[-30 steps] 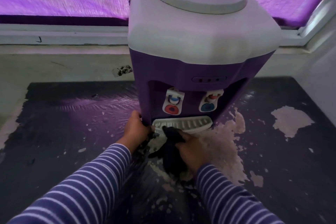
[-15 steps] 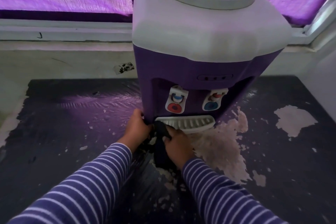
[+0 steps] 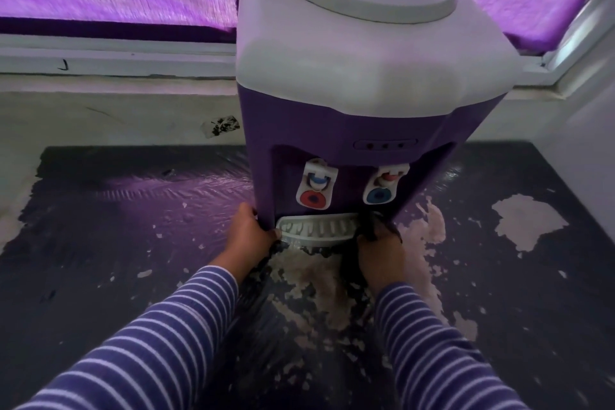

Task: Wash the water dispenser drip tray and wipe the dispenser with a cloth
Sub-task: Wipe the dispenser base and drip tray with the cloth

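Observation:
A purple water dispenser (image 3: 346,130) with a white top stands on a dark counter. Its two white taps carry a red and a blue button. At its foot sits the white slotted drip tray (image 3: 316,231). My left hand (image 3: 248,238) grips the dispenser's lower left front corner, thumb touching the tray's left end. My right hand (image 3: 381,255) holds a dark cloth (image 3: 367,226) pressed against the tray's right end and the dispenser's lower right front corner. Part of the cloth hangs down beside my right hand.
The dark counter (image 3: 116,243) has peeled pale patches (image 3: 529,221) in front of and to the right of the dispenser. A pale wall and window ledge (image 3: 116,60) run behind, with purple curtains above. A white wall closes the right side.
My right hand has slid the cloth from the tray's left end across to its right end. My left hand stays on the left corner. The view has shifted slightly.

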A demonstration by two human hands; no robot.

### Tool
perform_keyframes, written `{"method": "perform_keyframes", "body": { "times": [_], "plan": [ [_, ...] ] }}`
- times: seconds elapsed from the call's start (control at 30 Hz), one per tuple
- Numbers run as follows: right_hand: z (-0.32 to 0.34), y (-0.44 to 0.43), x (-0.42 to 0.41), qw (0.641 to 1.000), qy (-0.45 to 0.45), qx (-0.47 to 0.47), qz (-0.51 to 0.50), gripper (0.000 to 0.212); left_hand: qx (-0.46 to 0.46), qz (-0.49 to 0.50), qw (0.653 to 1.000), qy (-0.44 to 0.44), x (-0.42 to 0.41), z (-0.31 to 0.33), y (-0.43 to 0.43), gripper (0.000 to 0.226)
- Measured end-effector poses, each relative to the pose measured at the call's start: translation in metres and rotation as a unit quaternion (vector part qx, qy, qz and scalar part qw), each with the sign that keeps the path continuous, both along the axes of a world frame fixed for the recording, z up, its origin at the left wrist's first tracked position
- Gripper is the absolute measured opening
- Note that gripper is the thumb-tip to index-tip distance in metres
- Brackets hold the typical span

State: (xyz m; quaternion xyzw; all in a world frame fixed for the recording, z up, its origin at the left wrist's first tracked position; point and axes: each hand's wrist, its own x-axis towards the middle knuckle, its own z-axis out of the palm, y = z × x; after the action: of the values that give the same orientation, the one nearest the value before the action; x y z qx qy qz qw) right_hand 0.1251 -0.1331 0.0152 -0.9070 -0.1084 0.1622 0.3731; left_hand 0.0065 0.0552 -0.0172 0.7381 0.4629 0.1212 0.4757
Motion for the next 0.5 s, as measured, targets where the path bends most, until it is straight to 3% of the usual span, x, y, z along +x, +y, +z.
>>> {"method": "perform_keyframes", "body": {
  "times": [0.2,0.33,0.4,0.5],
  "plan": [
    [-0.006,-0.007,-0.005,0.996,-0.031,-0.033,0.075,0.050,0.000,0.000,1.000,0.001,0.000,0.002,-0.001,0.046],
    [-0.003,-0.020,0.016,0.998,-0.042,0.046,-0.003,0.041,0.007,0.003,1.000,0.004,0.000,0.004,-0.002,0.048],
    [-0.006,-0.012,0.014,0.999,-0.039,0.003,0.005,0.041,0.004,0.004,1.000,0.000,0.001,0.005,-0.003,0.048],
    [-0.016,0.007,-0.003,0.989,-0.053,-0.094,0.097,0.051,0.000,0.004,1.000,-0.003,0.001,0.007,-0.004,0.050]
  ]
}}
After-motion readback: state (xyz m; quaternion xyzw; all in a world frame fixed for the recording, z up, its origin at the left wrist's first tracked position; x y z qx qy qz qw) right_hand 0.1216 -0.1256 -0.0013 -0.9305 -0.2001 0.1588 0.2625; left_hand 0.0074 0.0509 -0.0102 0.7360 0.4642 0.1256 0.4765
